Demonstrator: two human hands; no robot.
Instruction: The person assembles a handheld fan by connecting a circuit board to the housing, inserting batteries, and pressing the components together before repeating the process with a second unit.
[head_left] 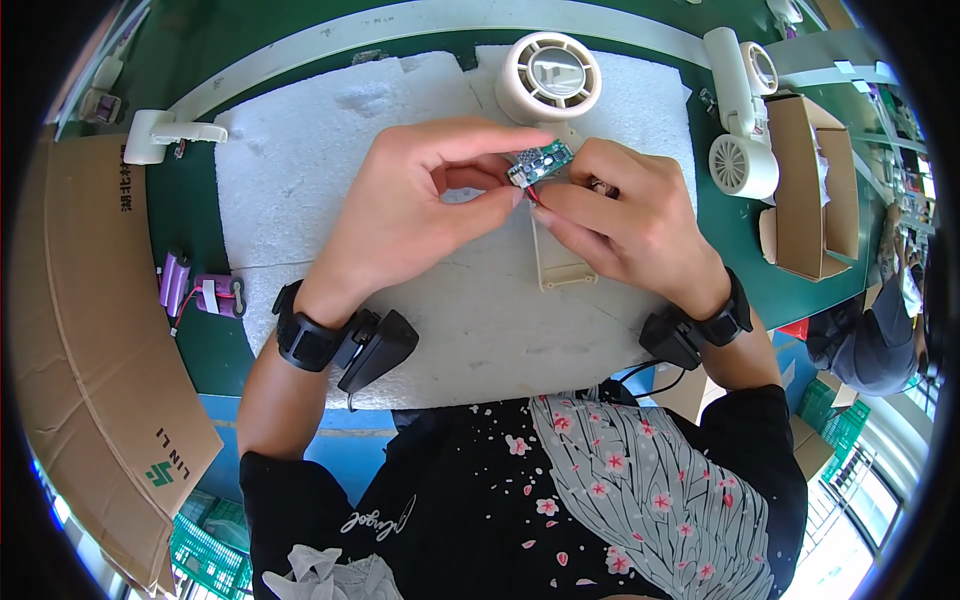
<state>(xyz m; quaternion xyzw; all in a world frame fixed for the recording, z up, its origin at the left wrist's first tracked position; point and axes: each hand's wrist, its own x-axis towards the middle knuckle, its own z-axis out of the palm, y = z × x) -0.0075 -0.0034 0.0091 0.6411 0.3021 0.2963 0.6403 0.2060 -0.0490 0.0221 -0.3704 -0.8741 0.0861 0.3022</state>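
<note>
A small green circuit board (540, 160) is held over the foam mat, its edge between the thumb and forefinger of my left hand (415, 205). Thin red and dark wires (533, 194) run from a white connector at its lower left corner. The closed fingers of my right hand (640, 210) pinch these wires just below the board. A small shiny part shows between the right fingers; its kind is unclear. Beneath the hands lies a cream handheld fan, with its round head (548, 80) beyond them and its open handle shell (566, 274) partly hidden by my right hand.
White foam (450, 330) covers the green table. Purple battery cells (190, 285) and a cream fan part (165, 135) lie left, beside a large cardboard box (90, 350). More fan bodies (742, 165) and an open carton (810, 190) stand right. Another person (870, 340) is at far right.
</note>
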